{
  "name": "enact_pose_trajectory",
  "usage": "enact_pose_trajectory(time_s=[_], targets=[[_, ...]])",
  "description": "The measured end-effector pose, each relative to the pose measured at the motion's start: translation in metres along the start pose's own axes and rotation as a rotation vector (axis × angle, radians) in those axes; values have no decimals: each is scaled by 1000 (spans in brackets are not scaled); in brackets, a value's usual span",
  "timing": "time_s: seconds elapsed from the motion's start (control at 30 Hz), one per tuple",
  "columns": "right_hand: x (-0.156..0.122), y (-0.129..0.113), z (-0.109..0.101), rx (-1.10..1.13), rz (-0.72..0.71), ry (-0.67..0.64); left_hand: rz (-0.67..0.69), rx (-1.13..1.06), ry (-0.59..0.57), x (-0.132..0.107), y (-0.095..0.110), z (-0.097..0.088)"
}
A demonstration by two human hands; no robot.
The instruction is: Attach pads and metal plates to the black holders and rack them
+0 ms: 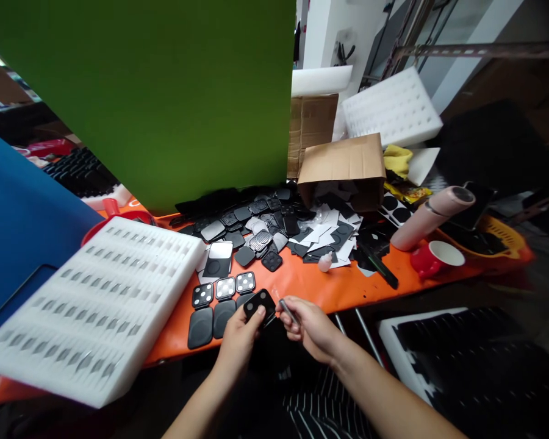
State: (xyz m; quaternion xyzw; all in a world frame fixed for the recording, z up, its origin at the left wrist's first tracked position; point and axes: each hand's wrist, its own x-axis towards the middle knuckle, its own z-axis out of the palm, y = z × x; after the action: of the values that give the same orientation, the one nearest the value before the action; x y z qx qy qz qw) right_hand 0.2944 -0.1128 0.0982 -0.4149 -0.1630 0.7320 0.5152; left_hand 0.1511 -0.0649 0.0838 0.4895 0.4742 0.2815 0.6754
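Observation:
In the middle of the head view, near the table's front edge, my left hand [240, 341] is closed on a black square plate [259, 306] with round grey spots, the thumb lying on its face. Just to the right, the fingers of my right hand [312, 332] pinch a short, grey metal rod [289, 311], its tip close to the plate. To the left lies a row of hinged black pieces; one has a dotted upper square [202, 295] above a smooth black pad [200, 328]. Another dotted square [245, 282] sits just behind the held plate.
White foam trays hold slotted pieces, one large tray [132, 262] at left. Loose black pads [244, 256] and paper cards [322, 235] are heaped behind my hands. A cardboard box [343, 161], pink bottle [427, 216] and red mug [432, 261] stand at right on the orange table [302, 286].

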Motion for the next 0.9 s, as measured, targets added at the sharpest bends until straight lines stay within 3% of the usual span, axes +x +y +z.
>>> enact_pose_trajectory(time_s=[0.1,0.23,0.4,0.53,0.77,0.83,0.9], targets=[[-1,6,1,-236,-38,24,43,20,32,-3,2,0],[-1,13,2,-359,-91,87,249,201,40,-16,11,5],[-9,9,4,-139,18,98,569,547,-120,-24,11,2],[-15,5,-3,111,134,37,697,687,-225,-23,3,-2],[-12,6,-12,330,282,57,698,597,-248,-25,3,8],[-10,6,-12,366,266,38,632,505,-234,-18,2,10],[-5,4,-16,352,213,30,506,394,-141,-2,-3,9]])
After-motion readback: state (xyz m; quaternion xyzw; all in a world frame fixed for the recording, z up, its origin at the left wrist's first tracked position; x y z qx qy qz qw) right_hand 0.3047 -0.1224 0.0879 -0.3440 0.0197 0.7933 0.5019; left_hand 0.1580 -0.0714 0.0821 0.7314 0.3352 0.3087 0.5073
